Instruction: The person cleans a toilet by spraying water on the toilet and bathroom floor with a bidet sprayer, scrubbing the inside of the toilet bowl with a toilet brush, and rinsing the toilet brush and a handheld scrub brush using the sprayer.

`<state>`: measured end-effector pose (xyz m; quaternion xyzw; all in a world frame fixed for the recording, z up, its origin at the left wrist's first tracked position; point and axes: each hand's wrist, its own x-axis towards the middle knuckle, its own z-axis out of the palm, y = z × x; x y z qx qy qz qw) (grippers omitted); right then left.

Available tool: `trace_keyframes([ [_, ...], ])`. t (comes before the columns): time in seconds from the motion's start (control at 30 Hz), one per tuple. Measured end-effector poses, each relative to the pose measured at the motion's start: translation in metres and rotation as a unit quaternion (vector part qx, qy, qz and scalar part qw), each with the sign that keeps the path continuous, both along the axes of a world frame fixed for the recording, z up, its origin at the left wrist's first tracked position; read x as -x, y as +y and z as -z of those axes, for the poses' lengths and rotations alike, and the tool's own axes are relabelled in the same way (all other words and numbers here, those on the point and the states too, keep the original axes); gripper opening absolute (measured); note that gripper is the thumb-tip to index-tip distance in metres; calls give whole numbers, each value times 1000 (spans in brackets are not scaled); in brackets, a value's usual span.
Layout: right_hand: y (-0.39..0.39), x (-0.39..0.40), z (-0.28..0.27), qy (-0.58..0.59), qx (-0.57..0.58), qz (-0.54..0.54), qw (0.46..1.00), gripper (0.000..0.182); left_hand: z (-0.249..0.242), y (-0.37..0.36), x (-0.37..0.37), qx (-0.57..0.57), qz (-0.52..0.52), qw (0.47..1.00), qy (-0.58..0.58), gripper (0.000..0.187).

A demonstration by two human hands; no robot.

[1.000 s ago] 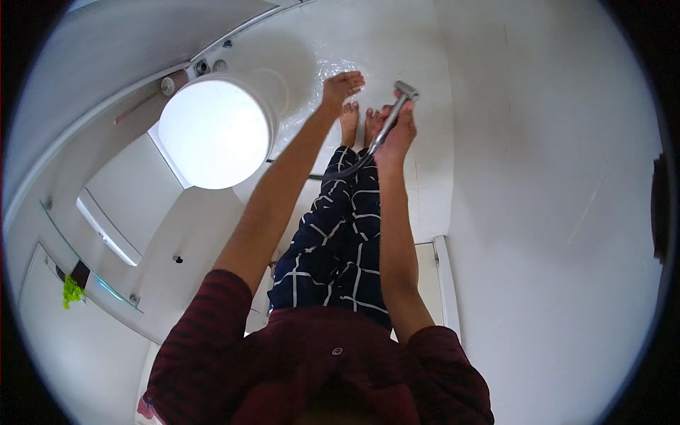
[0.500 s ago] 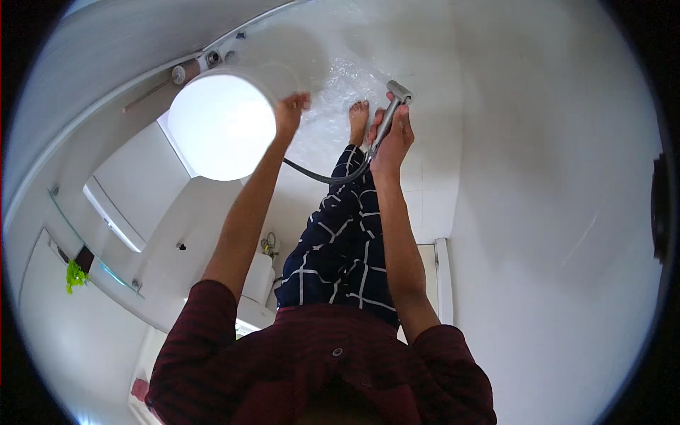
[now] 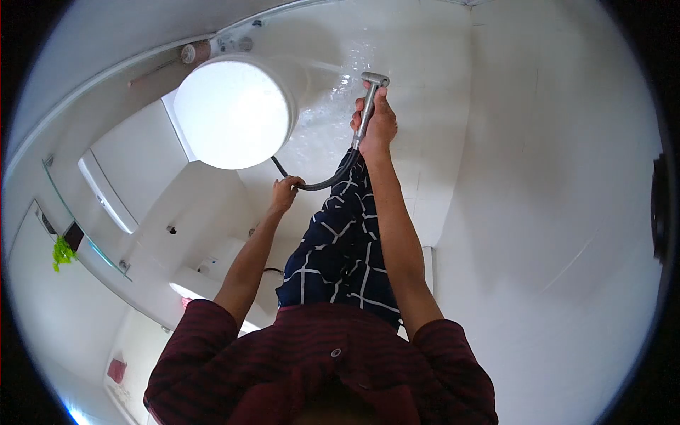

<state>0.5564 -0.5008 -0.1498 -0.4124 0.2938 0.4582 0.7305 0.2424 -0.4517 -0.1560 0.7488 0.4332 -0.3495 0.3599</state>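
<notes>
Home bathroom: white tiled walls, wet floor (image 3: 333,113), toilet (image 3: 234,113), glass shelf (image 3: 78,234), spray hose (image 3: 319,180).

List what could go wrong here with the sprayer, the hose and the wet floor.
1. The floor glistens with water around bare feet, so a slip seems possible.
2. The hose loops near the legs between left hand and right hand; it could snag.
3. The sprayer may splash the white bucket.

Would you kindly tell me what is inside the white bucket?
The white bucket shows only a bright, washed-out white interior; glare hides any contents or water level. The right hand aims the metal sprayer beside it.
</notes>
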Motion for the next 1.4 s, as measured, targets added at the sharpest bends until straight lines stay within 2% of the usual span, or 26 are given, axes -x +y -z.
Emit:
trace_keyframes([
  [0.27, 5, 6, -5, -46, -26, 2, 999, 43, 2, -5, 3, -23, -18, 998, -53, 21],
  [0.4, -8, 3, -10, -89, 86, 43, 991, 43, 5, -15, -2, -35, 2, 998, -57, 21],
  [0.43, -13, 4, -11, -101, 72, 73, 990, 42, 6, -15, -2, -29, 5, 998, -55, 20],
  [0.57, -42, 13, 7, -88, 154, 59, 982, 39, 8, -23, -2, -15, 37, 999, -36, 19],
  [0.7, -68, 22, 20, -77, 203, 115, 969, 43, 8, -31, 1, -26, 85, 996, -13, 18],
  [0.8, -94, 24, 31, -61, 218, 137, 964, 39, 16, -41, 3, -43, 105, 994, -3, 19],
  [0.93, -118, 38, 49, 1, 196, 73, 978, 44, 22, -50, 2, -50, 141, 989, 5, 19],
  [0.97, -123, 37, 47, -23, 202, 95, 975, 44, 23, -52, 0, -49, 151, 987, 9, 20],
  [1.03, -131, 32, 37, -67, 211, 140, 965, 45, 33, -55, -3, -63, 146, 987, -27, 19],
  [1.13, -151, 22, 2, -168, 274, 226, 920, 48, 43, -62, -21, -77, 145, 984, -69, 16],
  [1.23, -173, 30, -8, -196, 383, 249, 867, 53, 42, -62, -40, -59, 166, 983, -60, 20],
  [1.4, -176, 46, -16, -217, 443, 265, 829, 55, 44, -60, -39, 4, 175, 983, -54, 24],
])
